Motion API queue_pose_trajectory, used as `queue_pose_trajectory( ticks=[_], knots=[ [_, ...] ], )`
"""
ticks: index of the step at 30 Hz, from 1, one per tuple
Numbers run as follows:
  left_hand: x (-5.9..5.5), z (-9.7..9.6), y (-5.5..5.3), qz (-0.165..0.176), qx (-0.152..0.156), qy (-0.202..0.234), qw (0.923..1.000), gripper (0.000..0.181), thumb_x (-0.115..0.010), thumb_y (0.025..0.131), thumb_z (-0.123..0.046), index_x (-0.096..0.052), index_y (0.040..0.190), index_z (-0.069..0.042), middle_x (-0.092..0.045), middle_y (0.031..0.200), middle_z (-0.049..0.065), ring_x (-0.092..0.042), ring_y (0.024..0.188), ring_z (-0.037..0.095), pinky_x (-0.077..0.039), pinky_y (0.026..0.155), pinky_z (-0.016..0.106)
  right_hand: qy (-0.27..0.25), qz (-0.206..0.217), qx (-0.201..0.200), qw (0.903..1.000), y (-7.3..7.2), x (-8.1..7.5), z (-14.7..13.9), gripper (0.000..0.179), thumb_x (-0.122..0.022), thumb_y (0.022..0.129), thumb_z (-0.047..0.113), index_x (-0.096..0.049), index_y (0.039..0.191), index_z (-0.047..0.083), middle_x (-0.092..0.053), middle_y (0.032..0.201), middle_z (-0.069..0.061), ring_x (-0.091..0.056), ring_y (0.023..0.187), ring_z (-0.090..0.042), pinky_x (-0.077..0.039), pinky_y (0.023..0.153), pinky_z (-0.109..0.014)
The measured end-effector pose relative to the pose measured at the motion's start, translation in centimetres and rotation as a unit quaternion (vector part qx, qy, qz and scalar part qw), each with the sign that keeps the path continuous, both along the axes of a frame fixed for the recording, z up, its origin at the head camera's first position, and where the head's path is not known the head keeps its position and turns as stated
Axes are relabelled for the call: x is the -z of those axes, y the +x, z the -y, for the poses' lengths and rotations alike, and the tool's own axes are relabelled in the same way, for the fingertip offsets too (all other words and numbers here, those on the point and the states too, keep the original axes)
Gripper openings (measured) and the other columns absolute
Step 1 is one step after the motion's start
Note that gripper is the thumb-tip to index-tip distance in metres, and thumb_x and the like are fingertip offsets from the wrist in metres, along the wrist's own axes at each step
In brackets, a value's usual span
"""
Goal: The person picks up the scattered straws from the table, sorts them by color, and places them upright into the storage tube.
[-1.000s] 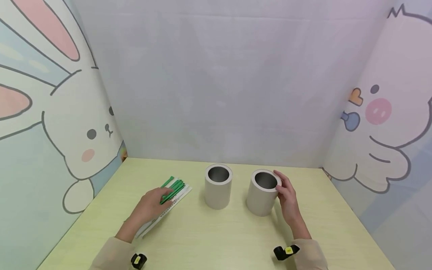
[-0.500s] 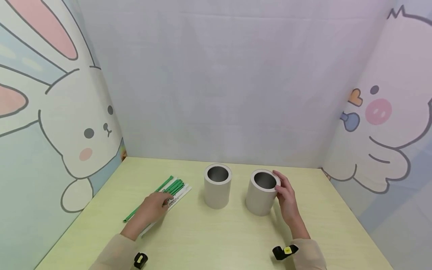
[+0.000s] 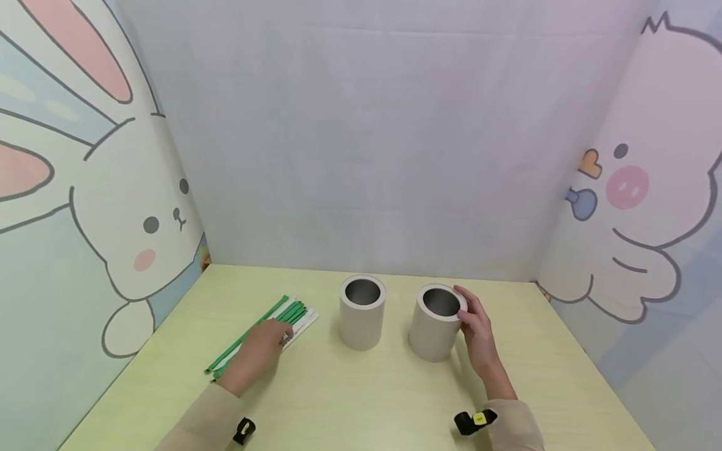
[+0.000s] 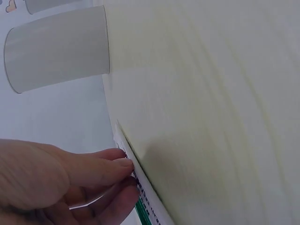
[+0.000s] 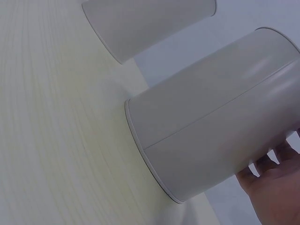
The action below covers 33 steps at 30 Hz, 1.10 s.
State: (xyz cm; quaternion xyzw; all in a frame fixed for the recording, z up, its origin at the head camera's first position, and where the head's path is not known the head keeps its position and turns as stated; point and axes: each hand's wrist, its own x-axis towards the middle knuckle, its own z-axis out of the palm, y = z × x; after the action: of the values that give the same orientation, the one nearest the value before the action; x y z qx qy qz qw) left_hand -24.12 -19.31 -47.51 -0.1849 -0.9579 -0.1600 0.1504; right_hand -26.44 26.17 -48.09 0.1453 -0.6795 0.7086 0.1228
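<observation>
At the left of the table, several long thin green sticks [image 3: 292,311] and flat white strips with dark print lie in a slanting bundle. My left hand [image 3: 263,348] is over this bundle. In the left wrist view, its thumb and fingertips come together at the edge of a printed white strip [image 4: 149,197] and pinch it. My right hand [image 3: 479,335] rests against the right side of a light grey cylindrical container [image 3: 433,335], thumb and fingers near its rim. The right wrist view shows the fingertips touching the container's outer wall. It stands upright; its dark inside shows no contents.
A second matching grey container [image 3: 361,326] stands upright between the bundle and the first container, a small gap from each. The pale wood-look table [image 3: 350,401] meets a plain back wall and side walls printed with cartoon animals.
My left hand has drawn slightly back and right along the bundle, its fingertips closer together. A green stick now shows whole at the bundle's left edge. My right hand and both containers stay put.
</observation>
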Motion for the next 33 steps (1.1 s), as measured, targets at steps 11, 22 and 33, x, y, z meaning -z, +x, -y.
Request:
queue_pose_trajectory(
  ticks=[11,22,33],
  knots=[
    [0.0,-0.6,-0.1,0.023,-0.010,-0.008,0.9997,0.021,-0.071,0.087,0.016,-0.074,0.096,-0.003,-0.073,0.088,0.012,-0.066,0.079,0.025,-0.059,0.072,0.044,0.006,-0.001,-0.001,1.0000,0.0,-0.1,0.1,0.054,-0.034,0.107,0.005,-0.035,0.161,-0.001,-0.055,0.146,0.007,-0.055,0.128,-0.005,-0.047,0.103,-0.018],
    [-0.4,-0.5,-0.2,0.033,-0.014,0.009,0.9993,0.030,-0.068,0.085,0.020,-0.074,0.105,-0.003,-0.071,0.085,0.010,-0.054,0.071,0.017,-0.052,0.063,0.038,0.004,0.004,0.000,1.0000,-0.2,-0.1,0.2,0.054,-0.035,0.106,0.005,-0.036,0.160,0.000,-0.056,0.145,0.007,-0.055,0.127,-0.006,-0.046,0.103,-0.019],
    [-2.0,0.1,-1.1,0.078,0.008,0.111,0.9907,0.043,-0.073,0.087,0.015,-0.074,0.126,-0.004,-0.077,0.095,0.007,-0.069,0.079,0.018,-0.055,0.062,0.031,0.003,0.000,0.002,1.0000,0.0,0.1,0.0,0.054,-0.035,0.107,0.005,-0.036,0.160,-0.001,-0.057,0.144,0.009,-0.056,0.126,-0.005,-0.047,0.102,-0.018]
  ],
)
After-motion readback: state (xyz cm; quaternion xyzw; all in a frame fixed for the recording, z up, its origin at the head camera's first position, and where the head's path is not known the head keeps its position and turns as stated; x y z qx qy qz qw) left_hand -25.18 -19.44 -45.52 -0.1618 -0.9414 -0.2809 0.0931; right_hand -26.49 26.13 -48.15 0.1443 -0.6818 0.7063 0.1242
